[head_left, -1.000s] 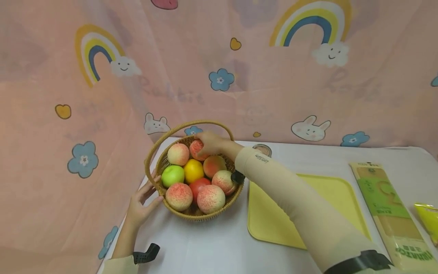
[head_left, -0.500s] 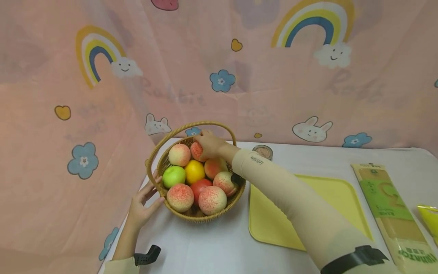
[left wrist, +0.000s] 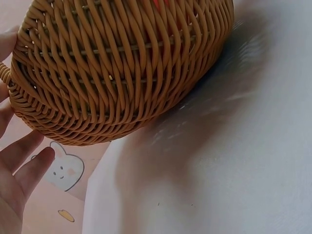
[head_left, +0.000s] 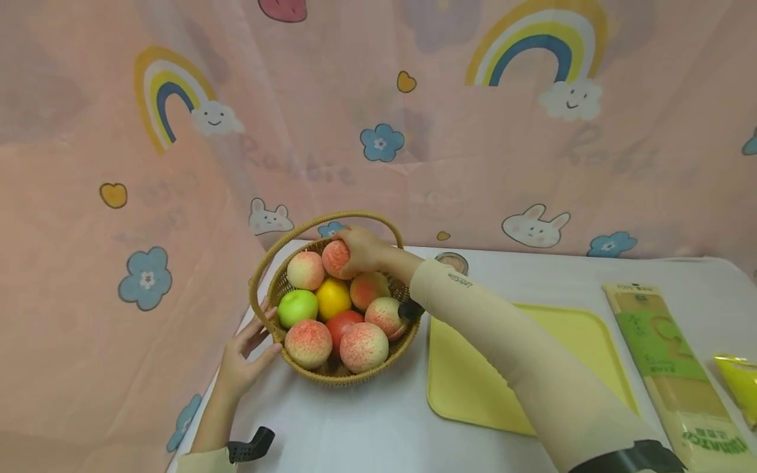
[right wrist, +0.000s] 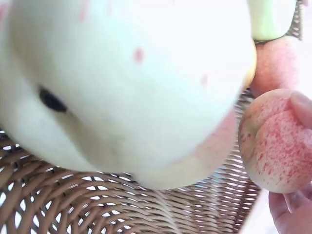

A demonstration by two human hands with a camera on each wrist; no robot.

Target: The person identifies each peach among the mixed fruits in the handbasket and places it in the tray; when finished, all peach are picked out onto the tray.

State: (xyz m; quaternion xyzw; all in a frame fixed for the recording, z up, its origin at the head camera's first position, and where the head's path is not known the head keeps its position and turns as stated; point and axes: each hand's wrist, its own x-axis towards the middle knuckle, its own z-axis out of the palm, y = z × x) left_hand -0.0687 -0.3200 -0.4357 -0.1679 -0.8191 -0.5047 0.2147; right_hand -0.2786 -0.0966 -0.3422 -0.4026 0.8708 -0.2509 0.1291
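Observation:
In the head view, a round wicker basket [head_left: 340, 380] with an arched handle holds peaches, a green apple [head_left: 298, 309], a yellow-orange fruit [head_left: 334, 299] and a red fruit [head_left: 343, 328]. My right hand [head_left: 363, 251] reaches in under the handle and grips a reddish peach [head_left: 336, 258] at the back rim. The right wrist view shows that peach [right wrist: 278, 146] between thumb and fingers, behind a large near peach [right wrist: 136, 87]. My left hand [head_left: 239, 361] rests on the basket's left side near the handle's foot, fingers spread and touching the outer weave [left wrist: 112, 73].
A yellow tray [head_left: 467, 381] lies right of the basket, partly under my right forearm. Behind it stands a small round container [head_left: 452, 261]. Farther right are a long green-and-tan packet [head_left: 668, 355] and a yellow packet [head_left: 739, 381]. A pink patterned curtain [head_left: 331, 85] hangs behind the table.
The gripped peach has risen slightly against its neighbour, and more of it shows beside my right hand. My left hand stays on the basket, and the basket keeps its place.

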